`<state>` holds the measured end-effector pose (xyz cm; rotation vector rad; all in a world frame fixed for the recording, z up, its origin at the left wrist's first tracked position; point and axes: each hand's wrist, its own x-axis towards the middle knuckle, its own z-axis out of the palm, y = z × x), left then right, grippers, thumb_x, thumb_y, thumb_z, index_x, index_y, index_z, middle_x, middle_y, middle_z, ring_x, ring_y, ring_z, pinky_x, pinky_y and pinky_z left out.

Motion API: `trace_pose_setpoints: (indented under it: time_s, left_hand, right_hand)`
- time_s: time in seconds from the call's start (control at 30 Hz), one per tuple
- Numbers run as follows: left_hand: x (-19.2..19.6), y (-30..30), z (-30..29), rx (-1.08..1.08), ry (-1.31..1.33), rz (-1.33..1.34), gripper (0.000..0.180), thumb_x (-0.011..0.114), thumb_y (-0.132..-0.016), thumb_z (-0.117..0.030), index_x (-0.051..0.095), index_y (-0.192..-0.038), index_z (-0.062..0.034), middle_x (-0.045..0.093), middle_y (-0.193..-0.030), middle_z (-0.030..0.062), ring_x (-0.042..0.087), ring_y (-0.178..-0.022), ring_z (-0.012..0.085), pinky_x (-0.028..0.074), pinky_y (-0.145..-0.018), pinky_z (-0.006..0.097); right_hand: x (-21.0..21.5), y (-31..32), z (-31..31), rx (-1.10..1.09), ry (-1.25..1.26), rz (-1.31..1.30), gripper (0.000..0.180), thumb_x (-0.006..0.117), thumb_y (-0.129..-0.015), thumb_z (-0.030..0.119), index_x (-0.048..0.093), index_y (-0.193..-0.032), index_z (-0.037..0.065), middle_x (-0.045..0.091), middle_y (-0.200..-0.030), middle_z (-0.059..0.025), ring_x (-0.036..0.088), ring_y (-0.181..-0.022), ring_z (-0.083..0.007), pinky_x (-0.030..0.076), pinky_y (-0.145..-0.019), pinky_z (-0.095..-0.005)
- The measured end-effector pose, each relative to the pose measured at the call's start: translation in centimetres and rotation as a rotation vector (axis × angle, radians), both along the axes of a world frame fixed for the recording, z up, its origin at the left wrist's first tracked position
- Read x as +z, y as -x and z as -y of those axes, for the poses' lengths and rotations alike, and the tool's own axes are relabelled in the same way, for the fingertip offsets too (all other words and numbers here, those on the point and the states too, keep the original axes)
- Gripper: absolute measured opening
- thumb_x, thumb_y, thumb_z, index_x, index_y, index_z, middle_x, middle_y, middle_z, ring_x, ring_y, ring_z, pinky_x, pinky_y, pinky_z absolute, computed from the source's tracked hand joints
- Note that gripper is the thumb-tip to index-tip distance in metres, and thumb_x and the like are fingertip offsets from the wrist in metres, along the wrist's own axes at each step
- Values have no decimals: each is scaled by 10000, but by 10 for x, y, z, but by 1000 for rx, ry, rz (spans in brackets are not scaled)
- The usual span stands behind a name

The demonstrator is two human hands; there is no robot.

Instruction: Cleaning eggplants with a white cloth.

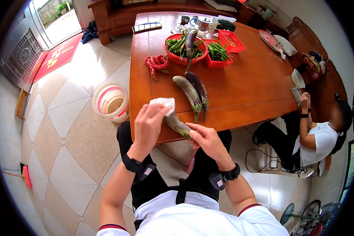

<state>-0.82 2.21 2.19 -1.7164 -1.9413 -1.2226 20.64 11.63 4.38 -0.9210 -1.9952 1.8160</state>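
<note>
My left hand (148, 122) is closed on a white tissue or cloth (164, 103), pressed at the far end of a green-and-purple eggplant (177, 126). With thumb and fingers, my right hand (208, 141) grips that eggplant at its stem end, over the table's near edge. Just beyond lie two more eggplants, a paler one (188, 93) and a dark purple one (199, 88), side by side with their stems toward me. Farther back, another dark eggplant (190, 41) rests across a red basket (173, 59) of green peppers.
Red peppers (156, 63) lie left of the basket; a smaller red basket (218, 63) of green peppers stands right of it. On the floor beside the wooden table (247, 90) is a white bucket (111, 103). Another person (314, 137) sits at the right, hands near the table edge.
</note>
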Motion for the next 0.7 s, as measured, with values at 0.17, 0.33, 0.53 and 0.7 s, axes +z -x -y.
trace_pose_setpoints:
  time_s: [0.17,0.33,0.53,0.7]
  left_hand:
    - [8,16,3,88,-42,216,227,674,-899,52,773,-1085,-31,695,-1021,140,695,-887,316,572,-795,381]
    - [4,-40,16,-195,30,243,246,720,-862,36,791,-1079,-55,690,-1021,122,689,-849,269,578,-768,354]
    - [1,-12,-11,-1,43,189,210,705,-885,-21,783,-1072,-78,697,-1014,107,706,-911,287,589,-781,378]
    - [12,3,-12,37,62,249,201,683,-896,17,776,-1068,-30,695,-1027,148,706,-892,327,566,-784,397]
  right_hand:
    - [-10,-5,-6,19,57,-13,440,622,-1047,261,617,-1412,14,709,-830,-30,626,-675,-67,528,-650,-225]
    - [-11,-4,-2,17,117,-13,440,612,-1053,262,596,-1416,12,713,-900,-32,638,-742,-63,528,-648,-217]
    - [-9,-4,-5,29,177,-20,432,588,-1062,261,594,-1414,9,694,-975,-24,632,-794,-64,526,-658,-215]
    - [-17,-6,-4,11,258,-59,437,575,-1067,252,576,-1425,2,679,-957,-14,626,-776,-65,516,-673,-215]
